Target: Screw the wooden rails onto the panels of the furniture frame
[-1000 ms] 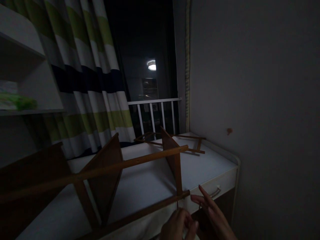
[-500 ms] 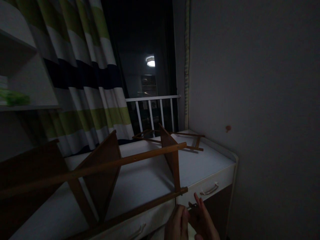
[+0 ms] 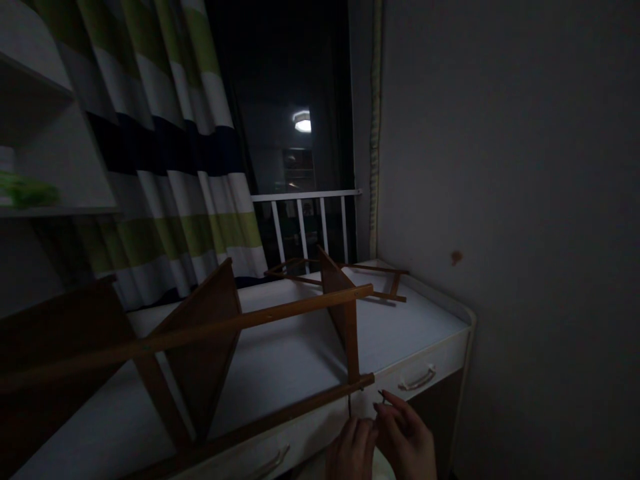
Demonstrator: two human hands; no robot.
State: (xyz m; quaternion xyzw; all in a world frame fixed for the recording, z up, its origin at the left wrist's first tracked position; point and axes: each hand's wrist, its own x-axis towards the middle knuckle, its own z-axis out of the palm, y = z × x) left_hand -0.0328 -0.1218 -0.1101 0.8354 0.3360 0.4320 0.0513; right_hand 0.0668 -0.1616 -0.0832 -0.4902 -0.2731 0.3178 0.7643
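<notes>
My right hand is closed in a pinch, thumb and forefinger on a small thin dark piece, too small and dim to name. Beside it on the left, my left hand has its fingers curled together; what they hold, if anything, is hidden. Both hands are low in the view, in front of the drawers and just below the near end of a brown wooden shelf frame. This frame lies on its side across the white desk top, its shelf boards standing upright. A small fitting juts from under the near rail's end.
A slimmer wooden frame lies at the back right of the desk. The drawers have curved handles. Behind are a striped curtain, a white window railing and, on the right, a wall. White shelving stands left.
My right hand's fingers, stretched upward before, have bent into a pinch on the small piece. My left hand has turned slightly and lowered. The wooden frames have not moved.
</notes>
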